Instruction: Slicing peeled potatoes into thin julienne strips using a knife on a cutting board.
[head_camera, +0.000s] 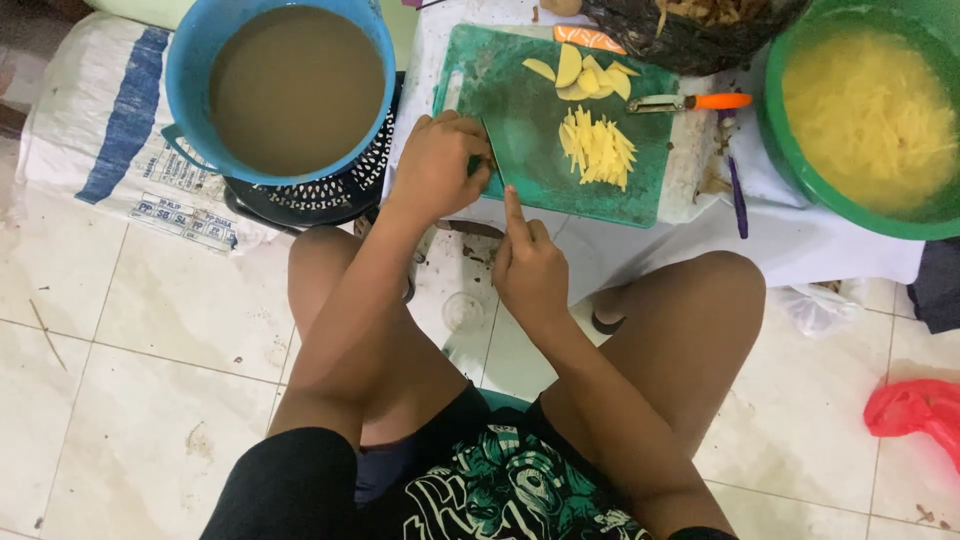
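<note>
Looking down, you see your left hand (437, 165) curled over the near left edge of the green cutting board (520, 130), its fingers bent together around what seems to be a knife handle; the grip is hard to make out from here. A thin blade (497, 158) runs down from that hand across the board. Your right hand (530, 270) sits just below the board's near edge, forefinger stretched toward the blade, the other fingers folded in. On the board lie a pile of yellow potato sticks (597, 148) and several potato slices (580, 72), with an orange-handled peeler (690, 102) beside them. A blue bucket (190, 60) of brown water stands left, and a green basin (780, 130) of cut sticks stands right.
</note>
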